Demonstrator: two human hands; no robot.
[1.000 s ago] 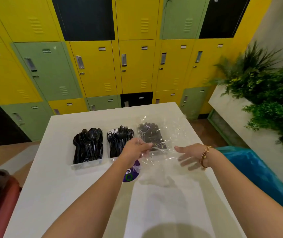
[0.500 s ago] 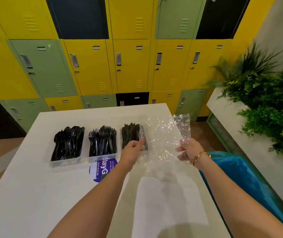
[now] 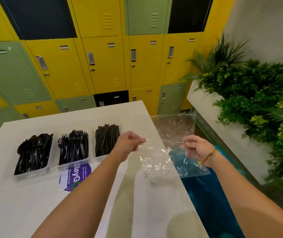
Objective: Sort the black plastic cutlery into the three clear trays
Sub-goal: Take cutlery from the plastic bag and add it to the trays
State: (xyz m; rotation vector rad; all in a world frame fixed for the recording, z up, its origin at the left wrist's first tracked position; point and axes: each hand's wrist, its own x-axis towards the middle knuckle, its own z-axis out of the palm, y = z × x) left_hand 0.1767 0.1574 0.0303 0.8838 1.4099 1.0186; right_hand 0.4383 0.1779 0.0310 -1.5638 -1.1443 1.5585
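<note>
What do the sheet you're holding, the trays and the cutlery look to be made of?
Sheet, pinched between left hand and right hand: thin clear plastic film, glossy; it crinkles and shows the blue beneath. Trays: clear rigid plastic, slightly frosted; the contents show through their walls. Cutlery: black plastic, fairly shiny with small highlights.

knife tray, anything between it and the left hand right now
Nothing visible. The left hand pinches the clear plastic bag just right of the knife tray, with only bare table between.
</note>
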